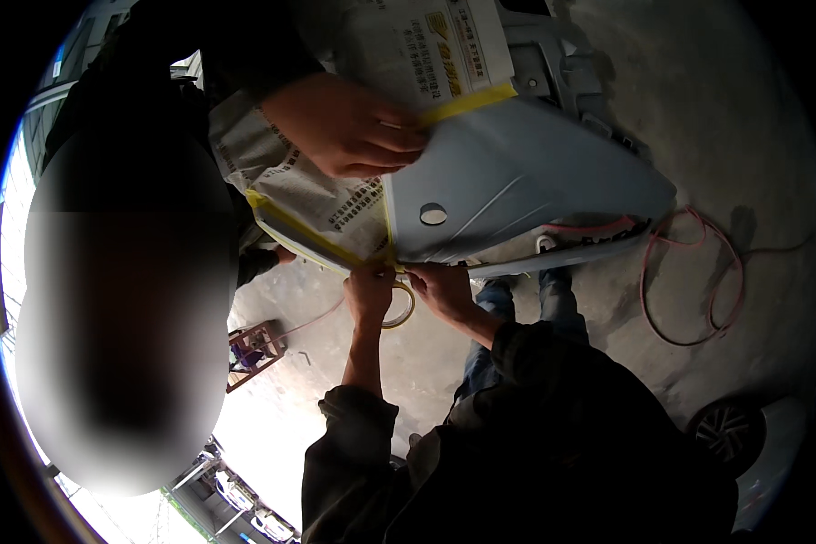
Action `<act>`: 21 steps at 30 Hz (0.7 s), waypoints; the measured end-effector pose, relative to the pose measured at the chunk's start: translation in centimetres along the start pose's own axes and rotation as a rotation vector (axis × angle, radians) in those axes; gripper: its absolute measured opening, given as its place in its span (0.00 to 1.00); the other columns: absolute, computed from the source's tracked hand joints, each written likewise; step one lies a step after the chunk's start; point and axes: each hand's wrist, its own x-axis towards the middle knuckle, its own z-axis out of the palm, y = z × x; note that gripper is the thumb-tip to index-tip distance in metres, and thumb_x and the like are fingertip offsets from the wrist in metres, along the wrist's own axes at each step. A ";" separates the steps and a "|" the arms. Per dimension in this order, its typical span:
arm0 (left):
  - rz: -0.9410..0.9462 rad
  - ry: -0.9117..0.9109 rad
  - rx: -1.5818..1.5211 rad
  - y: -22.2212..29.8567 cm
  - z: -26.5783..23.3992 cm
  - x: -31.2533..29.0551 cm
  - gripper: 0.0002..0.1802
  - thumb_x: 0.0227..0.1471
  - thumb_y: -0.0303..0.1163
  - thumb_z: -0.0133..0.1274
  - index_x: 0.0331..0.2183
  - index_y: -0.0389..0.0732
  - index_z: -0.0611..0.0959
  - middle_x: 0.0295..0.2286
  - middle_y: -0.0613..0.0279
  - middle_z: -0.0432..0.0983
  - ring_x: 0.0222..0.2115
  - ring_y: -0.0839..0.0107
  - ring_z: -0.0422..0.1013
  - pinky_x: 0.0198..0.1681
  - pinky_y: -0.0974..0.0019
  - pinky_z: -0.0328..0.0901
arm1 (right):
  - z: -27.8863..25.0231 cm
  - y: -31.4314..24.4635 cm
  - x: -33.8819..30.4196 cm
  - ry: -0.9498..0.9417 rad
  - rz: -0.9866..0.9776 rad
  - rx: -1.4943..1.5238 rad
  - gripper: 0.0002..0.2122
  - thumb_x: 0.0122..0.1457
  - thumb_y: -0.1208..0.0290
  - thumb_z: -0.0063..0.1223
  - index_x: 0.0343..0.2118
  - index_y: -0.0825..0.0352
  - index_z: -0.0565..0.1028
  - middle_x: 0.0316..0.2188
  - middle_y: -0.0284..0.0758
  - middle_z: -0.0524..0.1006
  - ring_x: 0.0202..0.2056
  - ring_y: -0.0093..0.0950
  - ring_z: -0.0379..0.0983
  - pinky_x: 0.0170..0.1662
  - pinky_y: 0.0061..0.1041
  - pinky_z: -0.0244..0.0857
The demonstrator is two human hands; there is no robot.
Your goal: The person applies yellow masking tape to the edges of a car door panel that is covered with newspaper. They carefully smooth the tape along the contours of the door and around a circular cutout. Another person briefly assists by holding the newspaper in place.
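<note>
A grey car body panel (499, 172) with a round hole lies before me, partly covered by printed masking paper (354, 204). Yellow masking tape (388, 222) runs along the paper's edges down to the panel's near edge. At that near corner, my left hand (369, 295) is closed on the tape. The roll of masking tape (412, 311) hangs beside it, partly hidden behind the hand and wrist. Close by on the right, my right hand (440, 288) has its fingers pinched at the panel's edge; what they grip is hidden. Another person's hand (344, 127) rests on the paper.
The other person stands close on the left, their head blurred. A red hose (645, 281) lies coiled on the concrete floor (607, 363) at right. A small brown frame (261, 355) stands at lower left, and a wheel (727, 435) shows at lower right.
</note>
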 end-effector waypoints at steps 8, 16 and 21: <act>-0.050 -0.103 -0.024 -1.2 -0.4 0.4 0.16 0.47 0.43 0.58 0.31 0.41 0.88 0.24 0.52 0.82 0.29 0.54 0.80 0.35 0.55 0.72 | 0.8 0.6 -0.8 -0.010 -0.033 0.021 0.06 0.53 0.72 0.63 0.35 0.59 0.81 0.22 0.34 0.78 0.23 0.35 0.76 0.27 0.33 0.68; -0.065 -0.077 0.088 1.3 -0.9 -0.1 0.16 0.47 0.42 0.57 0.32 0.42 0.89 0.25 0.51 0.82 0.29 0.51 0.80 0.36 0.54 0.73 | 1.8 1.3 -0.5 0.047 0.039 0.107 0.02 0.53 0.75 0.59 0.29 0.61 0.79 0.21 0.37 0.77 0.23 0.38 0.76 0.26 0.34 0.67; -0.089 -0.086 0.131 0.3 -0.5 0.2 0.15 0.47 0.42 0.57 0.32 0.42 0.89 0.25 0.51 0.82 0.29 0.50 0.80 0.36 0.54 0.73 | 2.1 0.9 -0.3 0.045 0.081 0.090 0.01 0.54 0.73 0.58 0.28 0.62 0.79 0.20 0.38 0.77 0.21 0.39 0.76 0.25 0.35 0.67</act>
